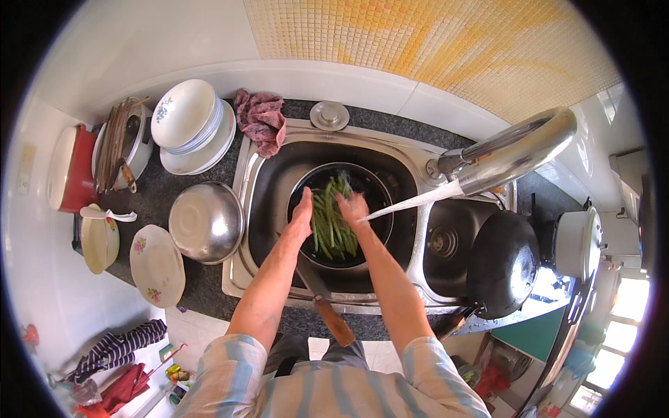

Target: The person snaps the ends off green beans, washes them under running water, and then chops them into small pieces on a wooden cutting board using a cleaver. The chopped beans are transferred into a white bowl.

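Long green beans (331, 222) lie in a bundle inside a round dark pan (388, 230) in the larger sink basin (264, 183). My left hand (303, 213) stands edge-on along the beans' left side, fingers stretched forward. On their right side, my right hand (353, 209) touches the beans, its fingers partly hidden by splashing water. A stream from the curved metal faucet (522, 151) strikes my right wrist. Below my left forearm, a knife (333, 321) rests across the sink's front rim, its wooden handle jutting toward me and its blade over the basin.
An upturned metal bowl (206, 222), an oval plate (157, 266) and stacked white bowls (184, 115) stand on the left counter. A purple cloth (261, 121) hangs over the sink's back-left corner. At right, a black wok (504, 264) leans over the small basin (444, 224), beside a white pot (577, 243).
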### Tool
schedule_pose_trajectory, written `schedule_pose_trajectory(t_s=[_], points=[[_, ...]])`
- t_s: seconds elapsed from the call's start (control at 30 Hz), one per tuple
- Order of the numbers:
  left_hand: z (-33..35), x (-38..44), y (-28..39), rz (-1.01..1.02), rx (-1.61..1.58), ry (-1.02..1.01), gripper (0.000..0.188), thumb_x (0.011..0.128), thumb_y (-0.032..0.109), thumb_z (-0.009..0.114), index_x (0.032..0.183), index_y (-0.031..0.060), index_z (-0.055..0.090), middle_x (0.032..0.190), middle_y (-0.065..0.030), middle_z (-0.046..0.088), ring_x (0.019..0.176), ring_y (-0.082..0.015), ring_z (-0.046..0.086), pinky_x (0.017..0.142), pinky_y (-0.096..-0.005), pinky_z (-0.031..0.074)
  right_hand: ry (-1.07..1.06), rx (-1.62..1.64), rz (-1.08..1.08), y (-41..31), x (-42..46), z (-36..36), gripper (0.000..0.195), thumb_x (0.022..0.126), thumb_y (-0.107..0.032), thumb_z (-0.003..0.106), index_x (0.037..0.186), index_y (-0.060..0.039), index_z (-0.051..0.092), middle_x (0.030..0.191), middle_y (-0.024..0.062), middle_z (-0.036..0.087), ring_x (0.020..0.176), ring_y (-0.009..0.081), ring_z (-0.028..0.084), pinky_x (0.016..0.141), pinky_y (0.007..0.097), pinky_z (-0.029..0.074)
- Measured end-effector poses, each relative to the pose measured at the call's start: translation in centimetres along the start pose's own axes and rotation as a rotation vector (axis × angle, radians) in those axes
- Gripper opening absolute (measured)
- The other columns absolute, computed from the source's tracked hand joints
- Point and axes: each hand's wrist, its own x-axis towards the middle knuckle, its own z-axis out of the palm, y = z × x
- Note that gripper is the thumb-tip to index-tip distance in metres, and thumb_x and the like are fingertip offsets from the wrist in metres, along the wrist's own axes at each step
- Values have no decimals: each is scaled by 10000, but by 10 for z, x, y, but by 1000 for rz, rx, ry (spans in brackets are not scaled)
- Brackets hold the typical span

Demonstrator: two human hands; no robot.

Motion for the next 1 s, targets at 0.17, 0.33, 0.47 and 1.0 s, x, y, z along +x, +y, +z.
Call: schedule_pose_trajectory(t_s=[0.17,0.33,0.47,1.0], points=[[-6,22,-9,80,-295,-236,694,840,735,381,1017,103,608,982,-94,624,867,-265,584,794,-453,479,-212,468,97,-34,-47,12,495,820,-434,605,1012,20,647,982,230,658,919,397,620,826,396,472],[30,-2,-2,121,-198,-207,552,903,606,437,920,81,606,869,-75,611,791,-214,567,710,-383,489,290,-92,-248,-50,-65,13,478,921,-347,496,1296,-57,432,1300,210,449,1170,411,436,942,512,386],[41,-1,8,210,122,20,592,911,483,505,1160,-51,571,1169,-184,603,1044,-276,583,849,-400,458,180,-296,-296,1,-15,-24,422,869,-287,584,1142,19,482,1051,236,527,961,415,522,791,501,451],[-3,-8,9,146,502,50,298,795,254,684,981,24,643,899,-99,644,850,-238,615,718,-398,477,176,-300,-176,4,-19,-5,333,840,-328,565,950,-16,530,856,266,633,846,437,613,749,507,483]])
